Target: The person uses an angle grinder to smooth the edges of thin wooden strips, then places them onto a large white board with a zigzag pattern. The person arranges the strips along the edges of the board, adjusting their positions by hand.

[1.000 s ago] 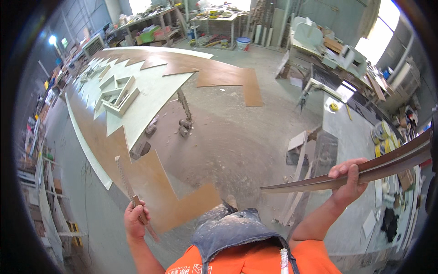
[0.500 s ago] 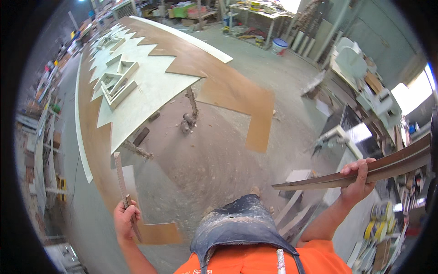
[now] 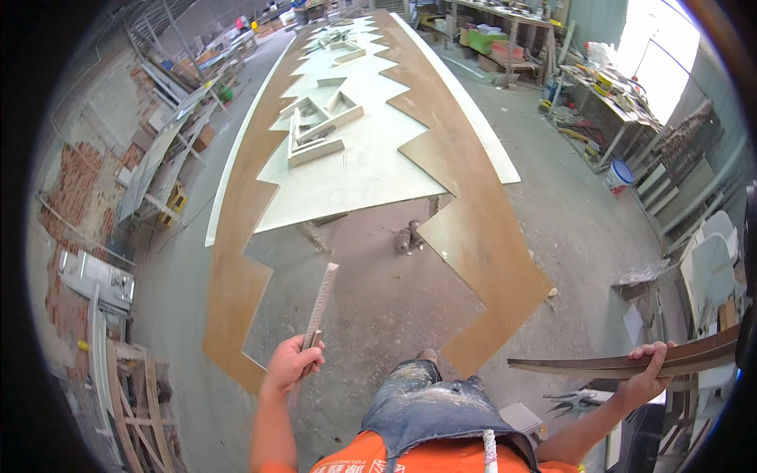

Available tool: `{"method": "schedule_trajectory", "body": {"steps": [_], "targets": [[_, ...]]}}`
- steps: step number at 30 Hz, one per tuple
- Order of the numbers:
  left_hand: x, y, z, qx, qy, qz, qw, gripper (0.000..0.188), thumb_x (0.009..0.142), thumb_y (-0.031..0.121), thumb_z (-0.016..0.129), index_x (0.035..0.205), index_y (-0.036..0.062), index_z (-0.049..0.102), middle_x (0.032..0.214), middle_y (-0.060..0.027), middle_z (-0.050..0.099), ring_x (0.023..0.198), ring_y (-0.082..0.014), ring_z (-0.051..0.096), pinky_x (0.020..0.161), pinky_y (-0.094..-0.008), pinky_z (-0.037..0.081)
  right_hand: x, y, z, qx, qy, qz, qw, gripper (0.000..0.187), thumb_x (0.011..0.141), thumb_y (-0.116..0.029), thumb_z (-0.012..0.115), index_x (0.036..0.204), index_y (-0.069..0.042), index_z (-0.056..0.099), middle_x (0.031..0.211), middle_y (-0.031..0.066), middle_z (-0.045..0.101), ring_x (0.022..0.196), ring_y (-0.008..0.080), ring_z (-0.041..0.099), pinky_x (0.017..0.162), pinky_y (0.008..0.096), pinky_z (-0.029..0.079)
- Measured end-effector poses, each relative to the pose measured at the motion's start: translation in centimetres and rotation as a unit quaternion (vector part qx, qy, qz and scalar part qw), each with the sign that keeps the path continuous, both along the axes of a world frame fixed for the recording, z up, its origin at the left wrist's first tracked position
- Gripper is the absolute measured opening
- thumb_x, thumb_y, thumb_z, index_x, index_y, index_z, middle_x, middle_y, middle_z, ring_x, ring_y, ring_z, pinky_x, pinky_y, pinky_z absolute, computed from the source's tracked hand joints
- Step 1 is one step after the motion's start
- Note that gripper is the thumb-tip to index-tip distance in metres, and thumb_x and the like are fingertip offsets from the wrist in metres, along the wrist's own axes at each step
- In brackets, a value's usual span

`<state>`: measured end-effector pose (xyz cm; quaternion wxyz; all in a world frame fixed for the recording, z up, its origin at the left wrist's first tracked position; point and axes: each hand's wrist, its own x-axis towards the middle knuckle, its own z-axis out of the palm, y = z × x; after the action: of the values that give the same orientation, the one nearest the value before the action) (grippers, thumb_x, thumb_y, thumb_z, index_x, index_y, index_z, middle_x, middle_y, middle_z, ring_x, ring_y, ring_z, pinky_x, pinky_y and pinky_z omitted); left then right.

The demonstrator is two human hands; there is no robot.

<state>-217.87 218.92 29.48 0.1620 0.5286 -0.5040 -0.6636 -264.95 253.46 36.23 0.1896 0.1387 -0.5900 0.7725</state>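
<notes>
My left hand (image 3: 293,364) is closed round a slim, pale ruler-like strip (image 3: 321,299) that points up and away, with a small brown wooden piece against it in the same grip. At the right, my right hand (image 3: 648,374) grips long brown wooden strips (image 3: 576,366), which lie close together and run out past the right edge. Ahead of me, brown boards with stepped zigzag edges (image 3: 497,229) flank a long white table top (image 3: 347,188). Their near ends overhang the floor on both sides of my legs.
Pale angled frames (image 3: 315,150) rest on the white surface. Dark cylinders (image 3: 408,238) show beneath its near end. A bucket with a blue rim (image 3: 619,177) stands by a cluttered workbench (image 3: 603,98). At the left are racks of boards (image 3: 169,158) and a worn brick wall (image 3: 83,185).
My view has swung left, so the long table and boards now lie more straight ahead. Both hands keep hold of their strips.
</notes>
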Motion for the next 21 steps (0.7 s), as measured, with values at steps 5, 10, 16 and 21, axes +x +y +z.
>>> {"method": "schedule_trajectory", "body": {"steps": [5,10,16,21], "targets": [[-6.5,0.8,-0.6,0.002,-0.038,0.002,0.999,0.018,0.088,0.014,0.068,0.102,0.0037,0.067,0.078,-0.0034,0.067,0.063,-0.0082,0.06,0.054,-0.0218,0.044,-7.3,-1.2,-0.6,-0.006,-0.007,0.041,0.999,0.023,0.103,-0.012,0.062,0.123,-0.005,0.055,0.082,0.003,0.059,0.067,0.0133,0.056,0.061,0.029,0.051],[-9.6,3.6,-1.1,0.019,-0.072,0.043,0.996,0.016,0.088,0.013,0.068,0.101,0.0043,0.067,0.079,-0.0036,0.068,0.063,-0.0076,0.06,0.054,-0.0218,0.043,-14.0,-4.7,-0.5,-0.036,-0.01,0.083,0.996,0.022,0.102,-0.008,0.061,0.122,-0.004,0.053,0.082,0.0052,0.059,0.068,0.0156,0.057,0.06,0.0313,0.051],[-12.5,8.1,-3.4,0.042,-0.055,0.098,0.993,0.018,0.087,0.014,0.066,0.104,0.0065,0.066,0.087,-0.0031,0.071,0.067,-0.0053,0.059,0.055,-0.0219,0.042,-21.9,-7.3,-3.4,-0.026,0.009,0.182,0.983,0.019,0.101,-0.005,0.061,0.118,-0.006,0.053,0.083,0.0057,0.059,0.069,0.0169,0.057,0.061,0.0332,0.051],[-17.8,11.9,-8.9,0.058,-0.052,0.06,0.995,0.021,0.088,0.016,0.066,0.107,0.0068,0.067,0.099,-0.0044,0.073,0.072,-0.0063,0.06,0.058,-0.0235,0.043,-24.0,-12.2,-8.6,0.005,-0.041,0.181,0.983,0.017,0.099,-0.006,0.063,0.113,-0.004,0.054,0.084,0.0059,0.059,0.068,0.0169,0.057,0.059,0.0311,0.051]]}}
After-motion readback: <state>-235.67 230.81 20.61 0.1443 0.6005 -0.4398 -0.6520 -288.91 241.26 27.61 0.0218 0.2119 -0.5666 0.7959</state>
